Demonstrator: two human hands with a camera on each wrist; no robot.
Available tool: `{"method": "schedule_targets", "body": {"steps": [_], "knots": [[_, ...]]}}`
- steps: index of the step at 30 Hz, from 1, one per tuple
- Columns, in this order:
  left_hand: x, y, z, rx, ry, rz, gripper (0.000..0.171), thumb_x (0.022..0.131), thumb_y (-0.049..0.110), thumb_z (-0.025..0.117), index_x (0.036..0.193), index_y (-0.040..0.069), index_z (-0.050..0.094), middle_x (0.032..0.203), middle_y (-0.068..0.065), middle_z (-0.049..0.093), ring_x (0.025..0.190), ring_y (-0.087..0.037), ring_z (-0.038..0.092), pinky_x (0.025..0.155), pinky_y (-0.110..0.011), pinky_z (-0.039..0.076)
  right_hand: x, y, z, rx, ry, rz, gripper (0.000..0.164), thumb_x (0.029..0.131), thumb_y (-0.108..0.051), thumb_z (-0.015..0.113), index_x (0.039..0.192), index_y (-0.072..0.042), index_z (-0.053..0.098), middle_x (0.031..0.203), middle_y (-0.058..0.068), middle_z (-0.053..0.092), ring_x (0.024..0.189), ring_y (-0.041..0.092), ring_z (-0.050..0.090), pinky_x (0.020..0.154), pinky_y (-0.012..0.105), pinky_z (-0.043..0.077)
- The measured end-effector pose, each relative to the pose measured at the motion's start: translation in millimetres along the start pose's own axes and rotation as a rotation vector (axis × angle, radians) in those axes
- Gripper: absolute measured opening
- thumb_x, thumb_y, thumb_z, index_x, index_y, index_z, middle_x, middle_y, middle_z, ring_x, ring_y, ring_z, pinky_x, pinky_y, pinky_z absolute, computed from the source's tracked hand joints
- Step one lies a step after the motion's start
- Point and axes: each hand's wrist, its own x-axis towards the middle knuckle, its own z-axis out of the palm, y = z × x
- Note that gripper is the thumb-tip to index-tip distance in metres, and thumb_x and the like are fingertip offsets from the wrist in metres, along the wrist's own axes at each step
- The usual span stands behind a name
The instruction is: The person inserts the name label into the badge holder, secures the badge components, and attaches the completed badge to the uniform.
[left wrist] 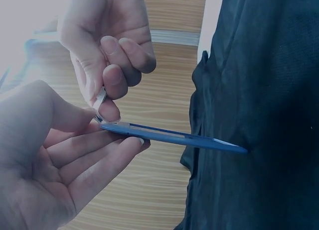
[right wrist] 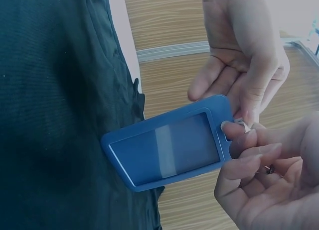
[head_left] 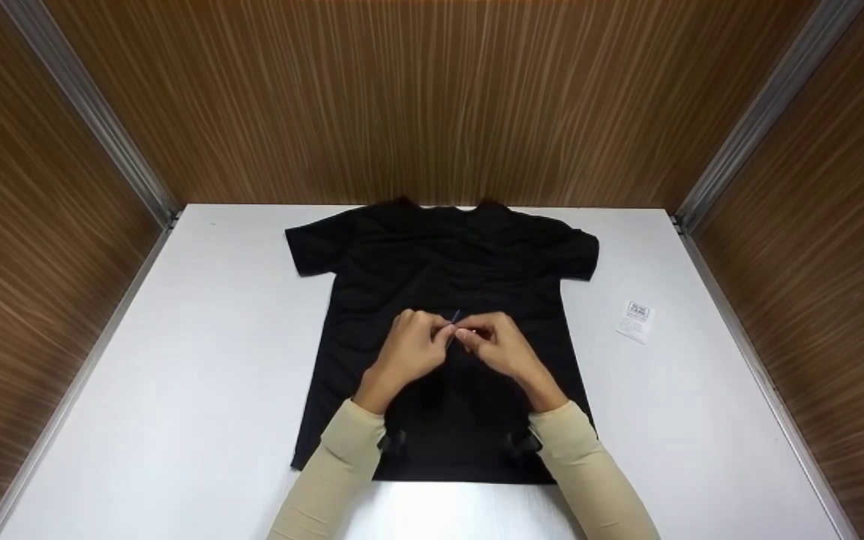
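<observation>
A blue ID badge holder (right wrist: pixel 134 133) hangs between my two hands over a black T-shirt (head_left: pixel 447 262) laid flat. In the right wrist view its clear window shows a pale strip across the middle. My left hand (head_left: pixel 417 349) pinches the holder's top end between thumb and fingers, with other fingers against its side in the left wrist view. My right hand (head_left: pixel 499 346) pinches a small shiny clip piece (left wrist: pixel 100 98) beside the holder's slot end. Fingertips partly hide how clip and holder join. From the head view the holder shows only as a thin edge.
A small white printed card (head_left: pixel 635 322) lies on the white table (head_left: pixel 702 420), right of the T-shirt. Wood-grain panels (head_left: pixel 432 97) with metal edge strips stand behind and on both sides. The T-shirt's collar points to the back panel.
</observation>
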Motion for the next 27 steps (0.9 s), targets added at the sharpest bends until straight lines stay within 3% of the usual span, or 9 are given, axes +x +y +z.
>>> {"method": "schedule_targets", "body": {"steps": [5,13,17,22,27], "knots": [[-0.1,0.0,0.2,0.022,0.020,-0.004,0.017,0.094,0.007,0.068,0.085,0.004,0.082,0.076,-0.004,0.077,0.059,-0.007,0.055,0.058,-0.025,0.051,0.0,-2.4,2.2,-0.015,0.016,0.012,0.013,0.098,-0.008,0.067,0.095,-0.002,0.079,0.070,0.015,0.065,0.060,0.005,0.052,0.058,0.019,0.043],[-2.7,-9.1,-2.2,0.029,0.096,-0.046,0.018,0.092,0.002,0.065,0.080,0.001,0.078,0.070,-0.006,0.073,0.056,-0.011,0.056,0.055,-0.027,0.049,-0.9,8.9,9.0,-0.032,0.093,0.086,0.018,0.096,-0.001,0.065,0.105,-0.003,0.081,0.074,0.011,0.067,0.062,0.006,0.052,0.056,0.019,0.042],[-4.1,-10.6,-2.7,0.030,0.076,-0.062,0.018,0.095,0.005,0.065,0.084,0.001,0.079,0.074,-0.007,0.075,0.057,-0.009,0.055,0.055,-0.025,0.048,-2.2,12.2,9.5,0.029,0.081,0.109,0.018,0.098,-0.003,0.064,0.107,-0.003,0.080,0.075,0.010,0.065,0.062,0.008,0.053,0.055,0.021,0.042],[-1.6,-11.1,-4.6,-0.006,0.064,-0.082,0.018,0.096,0.006,0.064,0.088,0.001,0.079,0.073,-0.006,0.075,0.056,-0.007,0.054,0.053,-0.021,0.044,-0.8,8.0,7.4,0.018,0.082,0.102,0.017,0.099,-0.003,0.063,0.104,-0.004,0.079,0.076,0.012,0.064,0.063,0.009,0.052,0.056,0.021,0.041],[0.2,-10.1,-6.8,-0.020,0.056,-0.089,0.018,0.096,0.006,0.064,0.088,0.000,0.079,0.077,-0.007,0.077,0.060,-0.010,0.060,0.056,-0.024,0.049,0.7,9.3,4.0,0.011,0.075,0.091,0.016,0.099,-0.005,0.063,0.102,-0.007,0.079,0.076,0.009,0.064,0.064,0.010,0.054,0.056,0.021,0.043]]}}
